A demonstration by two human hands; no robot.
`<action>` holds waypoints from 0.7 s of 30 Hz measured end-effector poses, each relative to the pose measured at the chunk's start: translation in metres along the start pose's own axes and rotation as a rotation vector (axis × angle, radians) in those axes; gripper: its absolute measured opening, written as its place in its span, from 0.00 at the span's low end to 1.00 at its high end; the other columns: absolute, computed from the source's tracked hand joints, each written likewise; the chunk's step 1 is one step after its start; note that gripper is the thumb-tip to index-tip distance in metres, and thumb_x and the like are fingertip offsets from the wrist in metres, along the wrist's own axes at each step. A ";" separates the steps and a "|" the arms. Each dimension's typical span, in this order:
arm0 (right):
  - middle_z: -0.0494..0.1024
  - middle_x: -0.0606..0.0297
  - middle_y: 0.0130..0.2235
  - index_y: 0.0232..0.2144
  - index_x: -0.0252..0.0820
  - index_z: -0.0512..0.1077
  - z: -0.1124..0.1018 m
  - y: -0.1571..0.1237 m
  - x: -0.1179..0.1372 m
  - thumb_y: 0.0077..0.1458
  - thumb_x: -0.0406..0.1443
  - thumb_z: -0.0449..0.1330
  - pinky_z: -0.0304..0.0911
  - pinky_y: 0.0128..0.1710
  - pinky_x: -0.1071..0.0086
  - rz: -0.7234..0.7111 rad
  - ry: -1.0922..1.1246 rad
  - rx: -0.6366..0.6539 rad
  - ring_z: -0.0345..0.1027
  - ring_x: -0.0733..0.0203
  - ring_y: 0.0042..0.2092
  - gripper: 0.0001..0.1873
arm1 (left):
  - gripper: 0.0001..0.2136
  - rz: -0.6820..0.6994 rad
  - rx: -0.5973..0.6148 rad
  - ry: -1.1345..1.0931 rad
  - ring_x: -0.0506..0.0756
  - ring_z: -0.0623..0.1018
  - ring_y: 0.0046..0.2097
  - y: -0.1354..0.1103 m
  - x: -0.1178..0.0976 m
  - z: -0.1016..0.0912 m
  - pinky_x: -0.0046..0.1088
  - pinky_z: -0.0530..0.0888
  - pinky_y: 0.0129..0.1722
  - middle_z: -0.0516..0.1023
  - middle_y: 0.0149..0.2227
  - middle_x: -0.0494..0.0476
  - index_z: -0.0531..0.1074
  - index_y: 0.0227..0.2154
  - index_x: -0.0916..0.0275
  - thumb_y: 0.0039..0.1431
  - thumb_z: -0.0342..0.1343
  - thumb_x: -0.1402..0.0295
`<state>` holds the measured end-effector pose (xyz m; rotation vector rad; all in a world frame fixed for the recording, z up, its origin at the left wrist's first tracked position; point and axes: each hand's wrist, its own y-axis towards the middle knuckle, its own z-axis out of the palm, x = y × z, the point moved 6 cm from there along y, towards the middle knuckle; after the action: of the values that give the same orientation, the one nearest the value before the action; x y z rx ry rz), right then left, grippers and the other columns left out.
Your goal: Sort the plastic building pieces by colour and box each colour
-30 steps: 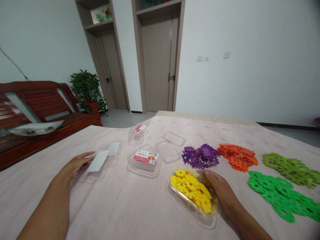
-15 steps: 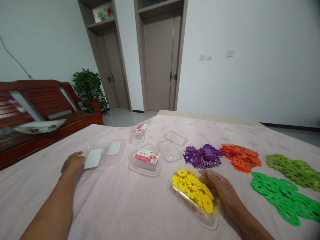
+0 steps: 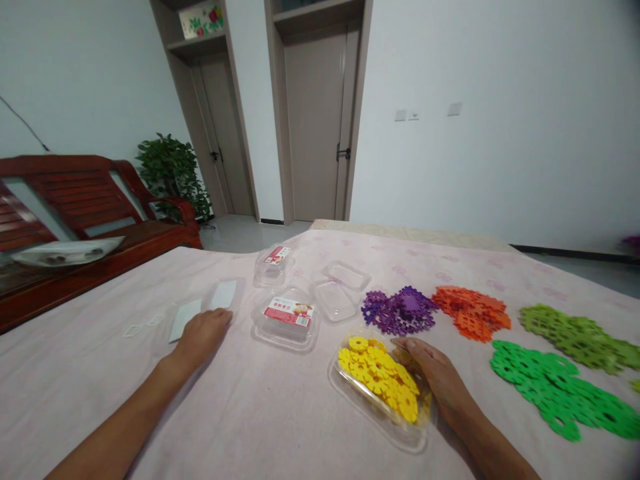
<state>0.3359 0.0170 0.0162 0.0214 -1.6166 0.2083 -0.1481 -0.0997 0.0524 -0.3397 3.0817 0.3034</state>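
Note:
My right hand point(image 3: 433, 373) grips the right side of a clear plastic box point(image 3: 345, 387), its thumb and fingers at the far edge. Yellow flower-shaped plastic pieces point(image 3: 380, 373) fill the box. Over on the left, my left hand point(image 3: 205, 333) is at the near edges of two clear lids with white labels, a left lid point(image 3: 185, 319) and a right lid point(image 3: 223, 295). Its fingertips point down by the right lid's near corner, mostly hidden beneath the hand, so I cannot tell whether they hold it.
Labelled clear boxes point(image 3: 290, 313) and plain clear trays point(image 3: 334, 303) stand mid-table. Purple point(image 3: 400, 312), orange point(image 3: 470, 313), olive point(image 3: 575, 337) and green point(image 3: 560, 387) plastic pieces lie in piles to the right. Two small white outlined pieces point(image 3: 133, 330) lie at left.
My left hand has moved right, from the left lid's outer side to the near corner of the right lid. My right hand stays on the box of yellow pieces. The view has shifted slightly.

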 end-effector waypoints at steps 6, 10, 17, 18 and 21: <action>0.81 0.55 0.35 0.37 0.39 0.81 0.000 -0.002 0.002 0.45 0.56 0.65 0.66 0.42 0.58 -0.016 0.007 -0.009 0.73 0.47 0.39 0.28 | 0.12 0.168 -0.339 0.140 0.59 0.80 0.37 -0.007 -0.009 -0.024 0.49 0.58 0.61 0.82 0.35 0.61 0.76 0.36 0.61 0.63 0.46 0.70; 0.81 0.57 0.35 0.38 0.39 0.81 0.000 -0.001 0.000 0.46 0.55 0.65 0.66 0.40 0.60 -0.019 0.026 -0.010 0.73 0.49 0.39 0.27 | 0.11 -0.058 -0.603 0.069 0.60 0.80 0.38 -0.009 0.009 -0.062 0.48 0.62 0.59 0.82 0.37 0.61 0.74 0.40 0.61 0.64 0.49 0.64; 0.81 0.56 0.37 0.38 0.39 0.80 0.000 0.000 0.000 0.48 0.55 0.64 0.66 0.40 0.62 -0.040 0.027 0.017 0.72 0.50 0.39 0.27 | 0.13 -0.474 -0.892 -0.772 0.57 0.81 0.35 -0.025 0.025 -0.108 0.35 0.77 0.36 0.81 0.38 0.59 0.67 0.43 0.60 0.60 0.53 0.58; 0.81 0.56 0.37 0.38 0.39 0.81 0.000 0.000 0.000 0.47 0.55 0.64 0.65 0.40 0.62 -0.042 0.032 0.023 0.72 0.50 0.39 0.27 | 0.12 -0.465 -0.894 -0.895 0.55 0.81 0.33 -0.025 0.020 -0.110 0.33 0.77 0.33 0.81 0.38 0.59 0.67 0.42 0.60 0.60 0.54 0.59; 0.81 0.55 0.38 0.37 0.38 0.80 0.002 0.000 0.000 0.46 0.55 0.65 0.65 0.41 0.61 -0.032 0.051 0.040 0.72 0.49 0.40 0.28 | 0.11 -0.444 -0.875 -1.090 0.52 0.79 0.30 -0.024 -0.004 -0.116 0.27 0.75 0.28 0.80 0.36 0.56 0.68 0.40 0.61 0.57 0.57 0.62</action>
<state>0.3344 0.0164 0.0165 0.0721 -1.5599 0.2151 -0.1396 -0.1442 0.1623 -0.5824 1.6294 1.2676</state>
